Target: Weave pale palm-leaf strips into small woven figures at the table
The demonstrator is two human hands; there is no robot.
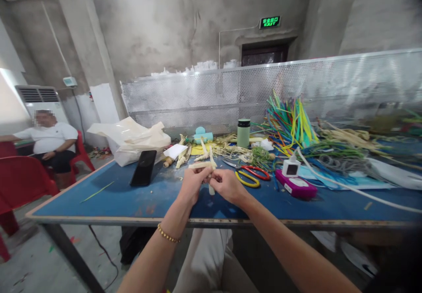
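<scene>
Straw strips inside both hands' grip

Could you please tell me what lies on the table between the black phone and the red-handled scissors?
In the head view, both hands lie there: the left hand and right hand pinch pale strips, between black phone and red-handled scissors.
</scene>
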